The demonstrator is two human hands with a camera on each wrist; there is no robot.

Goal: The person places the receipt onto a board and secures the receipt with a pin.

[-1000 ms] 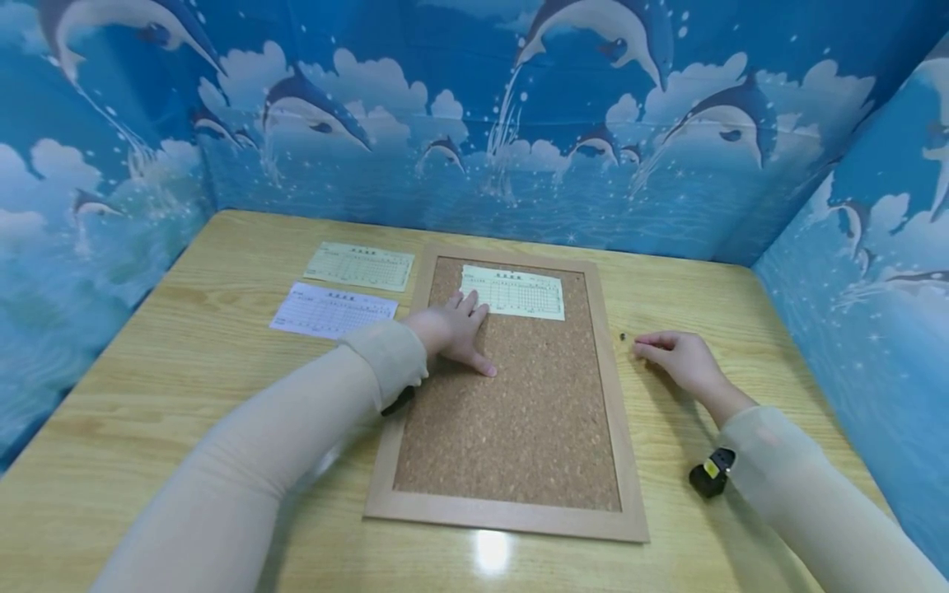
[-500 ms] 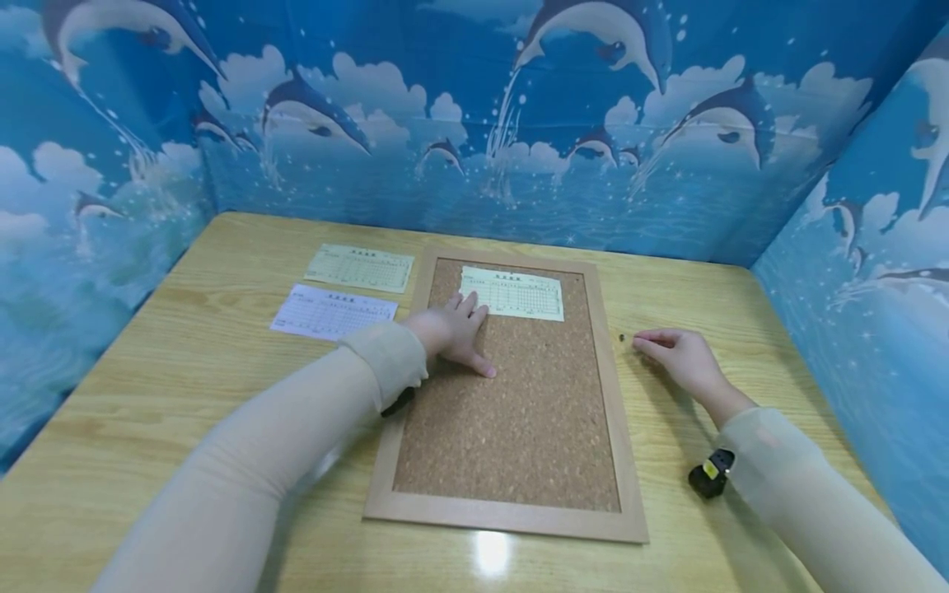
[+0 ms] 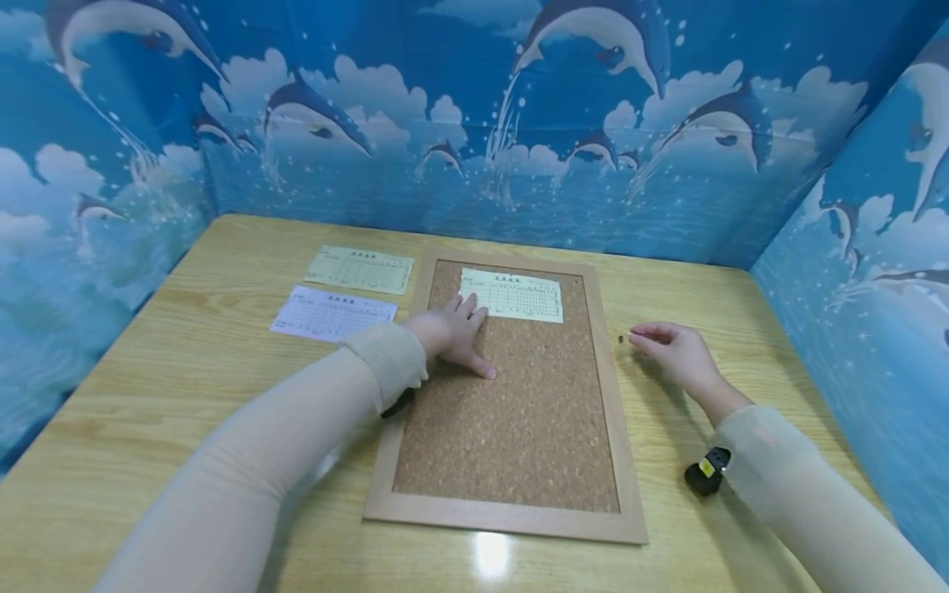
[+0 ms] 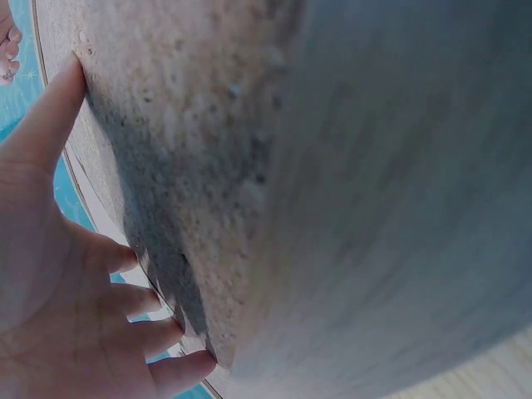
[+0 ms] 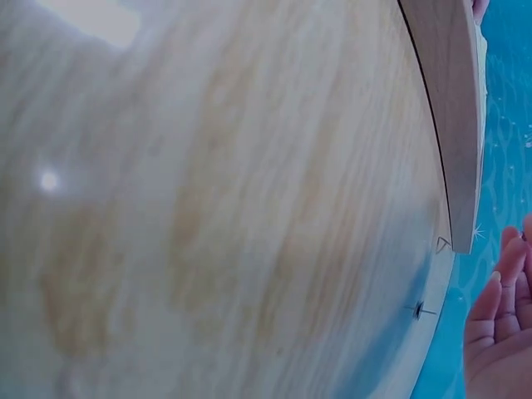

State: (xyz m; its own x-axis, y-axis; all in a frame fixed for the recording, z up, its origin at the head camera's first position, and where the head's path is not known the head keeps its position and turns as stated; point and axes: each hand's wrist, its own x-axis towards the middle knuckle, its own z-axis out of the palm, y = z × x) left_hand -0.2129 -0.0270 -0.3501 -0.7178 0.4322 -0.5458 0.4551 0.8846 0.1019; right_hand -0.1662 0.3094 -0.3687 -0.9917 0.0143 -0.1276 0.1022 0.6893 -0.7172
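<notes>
My left hand (image 3: pixel 461 333) rests on the cork board (image 3: pixel 511 420), fingers spread, fingertips at the lower left corner of a pale green printed slip (image 3: pixel 519 296). A tiny dark spot shows at the slip's top edge. In the left wrist view the thumb and fingertips press on the cork. To the right of the board, thumb and fingers of my right hand (image 3: pixel 678 356) are pinched together. The right wrist view shows a small dark bit, like a thumbtack, at those fingertips, mostly hidden. A loose thumbtack (image 5: pixel 419 311) lies on the table just beside that hand.
Left of the board lie another green slip (image 3: pixel 359 269) and a lilac slip (image 3: pixel 334 313). A wooden frame (image 3: pixel 504 517) edges the cork. Close to it is a thin wire-like piece (image 5: pixel 442 243). Dolphin-printed cloth (image 3: pixel 474 115) walls the table (image 3: pixel 148 395) at the back and sides.
My right hand has shifted slightly left and up, closer to the loose thumbtack. The left hand and the slips have stayed in place.
</notes>
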